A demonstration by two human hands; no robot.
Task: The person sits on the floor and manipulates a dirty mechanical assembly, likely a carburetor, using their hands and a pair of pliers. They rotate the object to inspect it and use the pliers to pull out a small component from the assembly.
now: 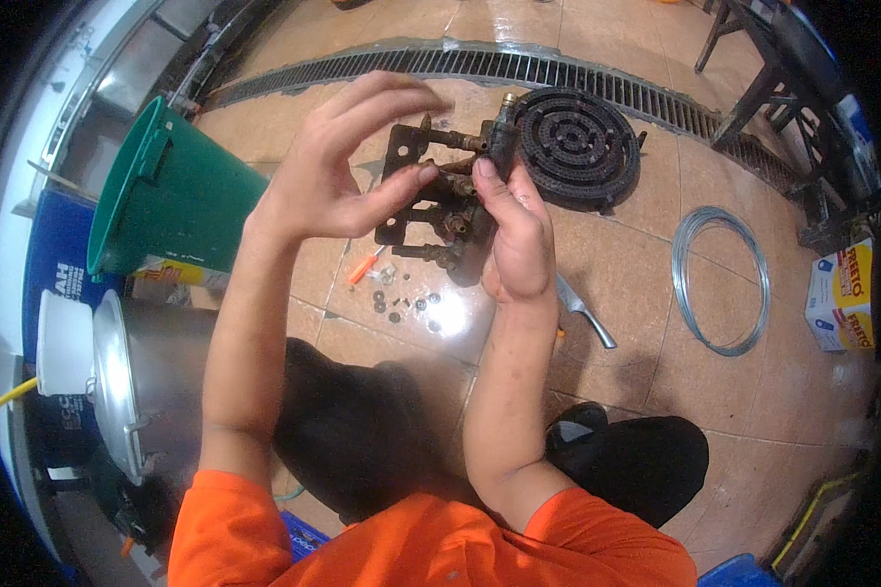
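Observation:
A dark, greasy gas valve assembly (450, 196) is held up above the floor, with several brass stems and a flat bracket full of holes. My right hand (521, 240) grips it at its right side, thumb pressed on the pipe. Around its left side my left hand (338, 166) is open, fingers curved apart from the thumb. That thumb tip overlaps the assembly's edge; I cannot tell if it touches. Below lie small dark washers and metal bits (401, 305) and an orange-handled screwdriver (365, 266). Just beyond rests a round black cast-iron ring burner (579, 147).
A knife (589, 315) lies right of my right forearm. Farther right are a coil of wire (677, 284) and a yellow-and-white box (840, 298). At left stand a green bucket (181, 191) and a lidded metal pot (171, 362). A drain grate (460, 61) crosses the tiled floor.

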